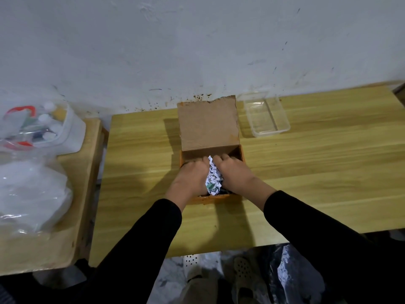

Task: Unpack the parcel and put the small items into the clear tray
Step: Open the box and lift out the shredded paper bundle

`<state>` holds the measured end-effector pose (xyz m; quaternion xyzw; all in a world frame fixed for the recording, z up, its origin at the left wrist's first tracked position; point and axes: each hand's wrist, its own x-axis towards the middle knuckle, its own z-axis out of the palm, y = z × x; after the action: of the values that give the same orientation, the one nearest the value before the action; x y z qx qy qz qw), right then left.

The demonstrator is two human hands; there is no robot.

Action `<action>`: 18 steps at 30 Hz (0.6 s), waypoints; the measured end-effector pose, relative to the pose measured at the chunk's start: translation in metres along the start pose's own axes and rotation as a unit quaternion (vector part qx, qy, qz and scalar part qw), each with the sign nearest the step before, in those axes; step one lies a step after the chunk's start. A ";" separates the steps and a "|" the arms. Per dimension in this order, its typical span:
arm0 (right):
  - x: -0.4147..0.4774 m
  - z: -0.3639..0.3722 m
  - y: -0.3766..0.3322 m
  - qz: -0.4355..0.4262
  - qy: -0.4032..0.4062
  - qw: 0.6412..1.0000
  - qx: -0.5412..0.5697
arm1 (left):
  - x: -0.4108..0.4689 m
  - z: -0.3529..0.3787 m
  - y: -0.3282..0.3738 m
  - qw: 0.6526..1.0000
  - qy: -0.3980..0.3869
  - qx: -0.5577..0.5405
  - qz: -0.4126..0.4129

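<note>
Both hands' grip closes on shredded paper (pixel 213 178) inside the open parcel (pixel 210 137); left hand (pixel 191 176), right hand (pixel 235 172).

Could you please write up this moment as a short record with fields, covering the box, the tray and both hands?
box: cardboard box on the table, lid flipped up toward the wall
filling: shredded paper showing between the hands
left hand: left hand inside the box, pressed into the paper
right hand: right hand inside the box, on the paper's other side
tray: clear tray right of the lid, nothing in it
small items: none visible yet
left bench: plastic bags and a tub of bottles
</note>
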<state>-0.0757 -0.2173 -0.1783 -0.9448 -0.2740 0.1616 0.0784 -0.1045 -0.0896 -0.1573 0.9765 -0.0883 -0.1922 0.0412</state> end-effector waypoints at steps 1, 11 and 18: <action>0.000 0.000 0.000 0.000 0.009 1.000 0.003 | 0.000 0.000 0.000 1.000 0.007 0.004 -0.004; -0.002 0.002 -0.004 0.029 -0.002 0.999 0.025 | 0.000 0.002 0.002 0.999 0.018 0.033 -0.013; 0.001 0.003 -0.003 0.049 -0.027 0.997 0.059 | 0.005 0.000 0.004 0.998 0.001 0.064 -0.020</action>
<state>-0.0780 -0.2138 -0.1808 -0.9461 -0.2193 0.2069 0.1182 -0.1010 -0.0948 -0.1584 0.9789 -0.0808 -0.1860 -0.0251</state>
